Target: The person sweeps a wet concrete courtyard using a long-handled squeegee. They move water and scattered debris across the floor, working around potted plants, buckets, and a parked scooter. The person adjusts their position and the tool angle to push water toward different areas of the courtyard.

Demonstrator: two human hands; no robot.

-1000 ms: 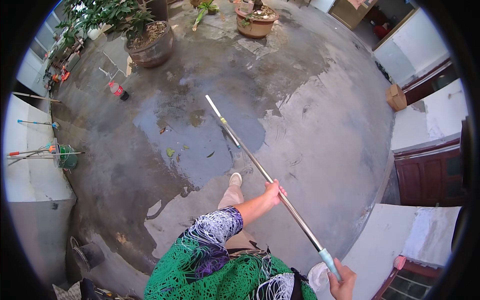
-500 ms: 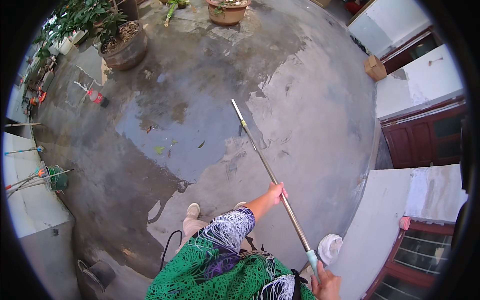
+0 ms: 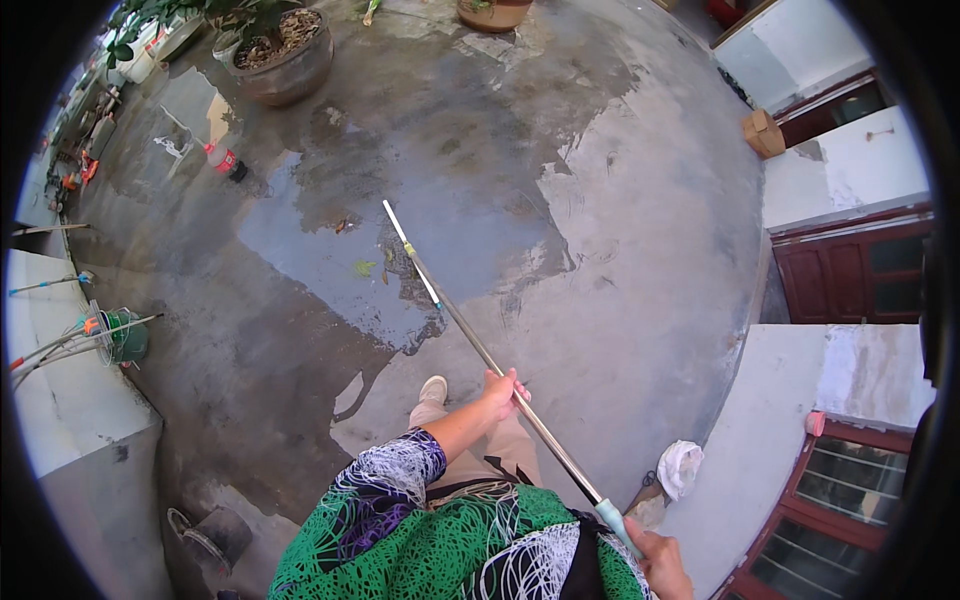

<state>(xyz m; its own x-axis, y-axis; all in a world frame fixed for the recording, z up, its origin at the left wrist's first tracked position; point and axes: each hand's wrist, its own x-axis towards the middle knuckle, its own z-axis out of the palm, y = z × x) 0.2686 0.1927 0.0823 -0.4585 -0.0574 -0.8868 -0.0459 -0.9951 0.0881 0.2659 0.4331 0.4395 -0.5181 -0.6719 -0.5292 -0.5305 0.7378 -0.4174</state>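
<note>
A long metal pole [image 3: 470, 335] with a pale blue grip at its near end slants from the lower right up to the wet middle of the concrete yard floor [image 3: 620, 230]. My left hand [image 3: 505, 388] is closed around the pole about midway. Low at the picture's edge, my right hand [image 3: 660, 565] grips the blue end. The pole's far tip rests at a puddle [image 3: 330, 250] with a few leaves in it. A green patterned sleeve and a light shoe [image 3: 433, 389] show below.
A big potted plant [image 3: 280, 60] and a second pot [image 3: 492, 12] stand at the far side. A small bottle [image 3: 224, 161] lies left of the puddle. White walls, dark red doors [image 3: 850, 280], a cardboard box [image 3: 764, 132] and a white cloth [image 3: 680, 466] line the right.
The view has swung right and down, so the pots and puddle sit further left. The pole's tip has moved across the wet patch. Both hands keep their hold.
</note>
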